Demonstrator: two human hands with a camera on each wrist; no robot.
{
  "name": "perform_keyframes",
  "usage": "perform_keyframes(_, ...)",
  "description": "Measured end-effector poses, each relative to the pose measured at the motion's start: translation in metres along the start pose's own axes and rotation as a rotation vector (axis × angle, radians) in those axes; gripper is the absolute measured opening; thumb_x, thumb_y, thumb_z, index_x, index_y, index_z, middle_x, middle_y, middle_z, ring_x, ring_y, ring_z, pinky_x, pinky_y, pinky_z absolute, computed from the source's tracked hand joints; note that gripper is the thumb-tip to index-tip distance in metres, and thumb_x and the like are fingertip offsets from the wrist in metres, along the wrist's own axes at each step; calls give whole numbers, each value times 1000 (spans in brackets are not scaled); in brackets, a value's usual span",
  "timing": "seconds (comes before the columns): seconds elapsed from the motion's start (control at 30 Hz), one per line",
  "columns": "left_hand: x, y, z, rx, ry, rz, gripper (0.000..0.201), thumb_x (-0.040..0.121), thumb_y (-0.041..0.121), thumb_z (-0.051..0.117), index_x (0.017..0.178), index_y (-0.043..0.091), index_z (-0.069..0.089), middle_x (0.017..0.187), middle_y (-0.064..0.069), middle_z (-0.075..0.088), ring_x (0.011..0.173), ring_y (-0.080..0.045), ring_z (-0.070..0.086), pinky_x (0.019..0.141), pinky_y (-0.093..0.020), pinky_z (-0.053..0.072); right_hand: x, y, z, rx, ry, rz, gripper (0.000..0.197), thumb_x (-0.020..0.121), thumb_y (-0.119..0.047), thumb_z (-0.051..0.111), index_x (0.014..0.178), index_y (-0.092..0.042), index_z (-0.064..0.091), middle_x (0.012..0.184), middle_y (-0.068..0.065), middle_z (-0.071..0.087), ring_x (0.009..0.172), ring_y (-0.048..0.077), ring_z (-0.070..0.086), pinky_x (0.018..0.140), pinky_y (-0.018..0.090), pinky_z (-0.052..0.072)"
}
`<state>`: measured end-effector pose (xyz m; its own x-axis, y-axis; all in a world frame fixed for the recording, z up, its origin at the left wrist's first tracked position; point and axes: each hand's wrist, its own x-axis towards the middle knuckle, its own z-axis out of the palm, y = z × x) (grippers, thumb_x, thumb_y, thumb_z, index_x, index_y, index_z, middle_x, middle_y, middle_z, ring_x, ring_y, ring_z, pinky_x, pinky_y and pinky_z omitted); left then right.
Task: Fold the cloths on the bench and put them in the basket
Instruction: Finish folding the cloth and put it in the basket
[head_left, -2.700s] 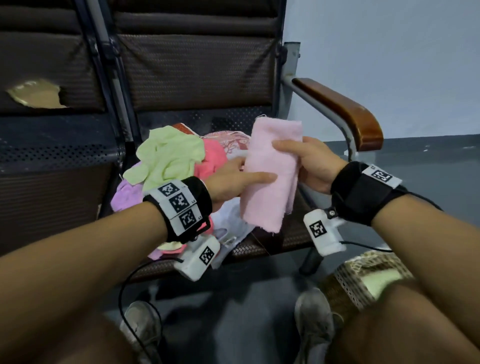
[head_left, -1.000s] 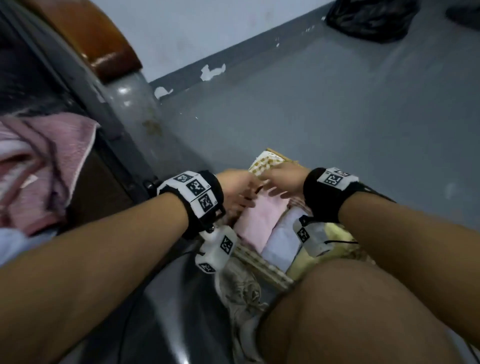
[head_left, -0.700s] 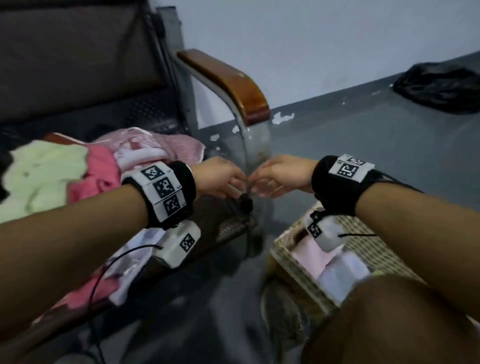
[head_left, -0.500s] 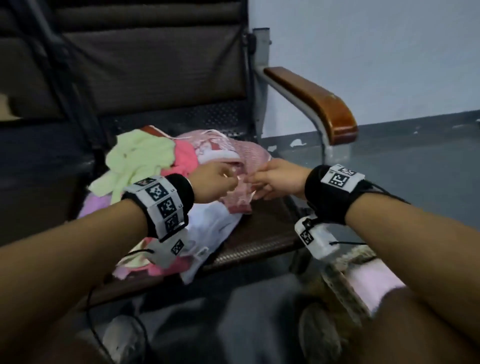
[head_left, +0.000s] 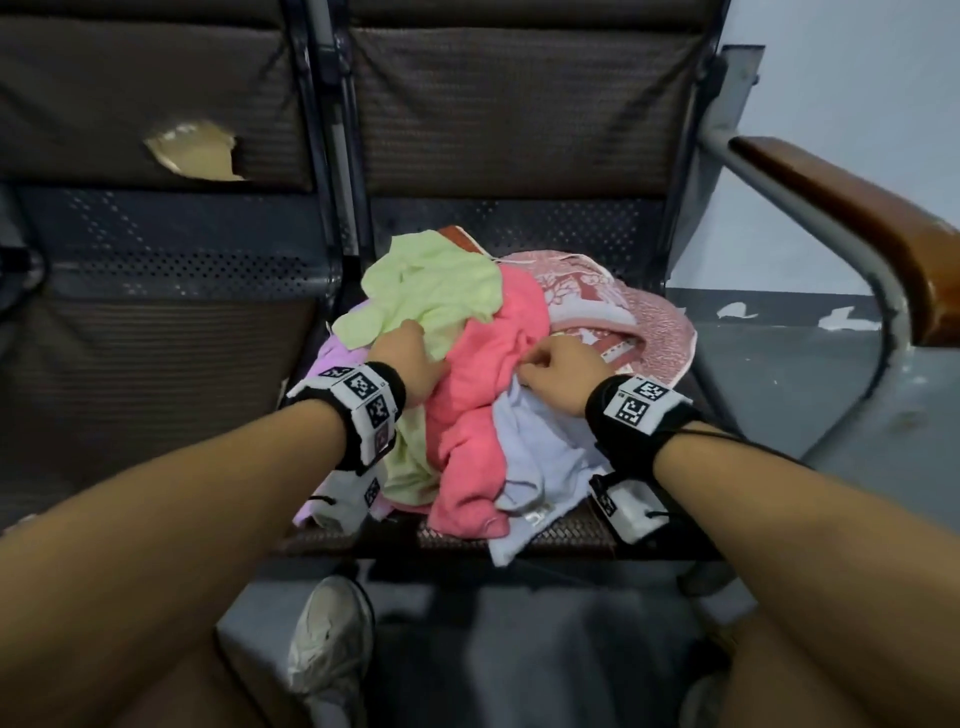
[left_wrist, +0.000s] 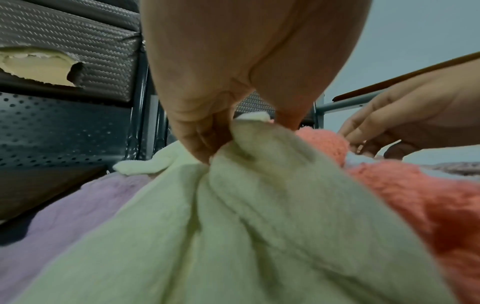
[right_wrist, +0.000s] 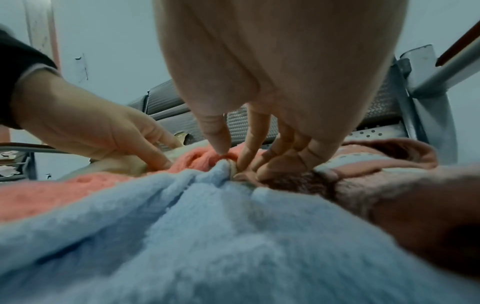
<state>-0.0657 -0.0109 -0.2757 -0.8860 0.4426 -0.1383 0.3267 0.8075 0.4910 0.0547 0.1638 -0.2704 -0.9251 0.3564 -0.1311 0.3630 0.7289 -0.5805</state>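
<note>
Hands work the pile: left hand (left_wrist: 207, 131) pinches green cloth (left_wrist: 233, 226), right hand (right_wrist: 249, 148) pinches blue cloth (right_wrist: 207, 236); lifting one alone looks wiser.

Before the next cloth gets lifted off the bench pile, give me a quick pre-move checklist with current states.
1. Left hand grips the green cloth: ok.
2. Right hand pinches the light blue cloth: ok.
3. Both hands on one cloth: not ok.
4. Blue cloth free to lift: not ok, coral pink cloth overlaps it.
5. Basket in view: not ok.
6. Pile resting on the bench seat: ok.
</note>
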Motion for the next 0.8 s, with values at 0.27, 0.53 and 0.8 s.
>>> perform_keyframes(0.27,-28,51,-9,-444,1,342,28,95,27,63,70,15,63,66,0,58,67,-18,52,67,-36,43,-2,-26,-17,580,136,115,61,90,-62,48,88,-6,73,83,21,73,72,31,69,74,46,55)
perform_keyframes(0.53,-59,83,-9,-794,-284,256,23,90,8,53,85,-5,71,71,-8,65,57,-17,54,56,-23,40,-29,-16,-41,896,210,120,36,89,8,43,106,-11,69,97,14,72,88,31,68,83,47,56)
perform_keyframes(0.8,-32,97,-12,-137,42,633,67,75,11,68,136,29,51,133,-2,59,124,-22,52,104,-37,43,-70,-1,-92,464,154,-261,43,92,4,42,100,-23,75,89,-9,74,82,5,68,73,21,54)
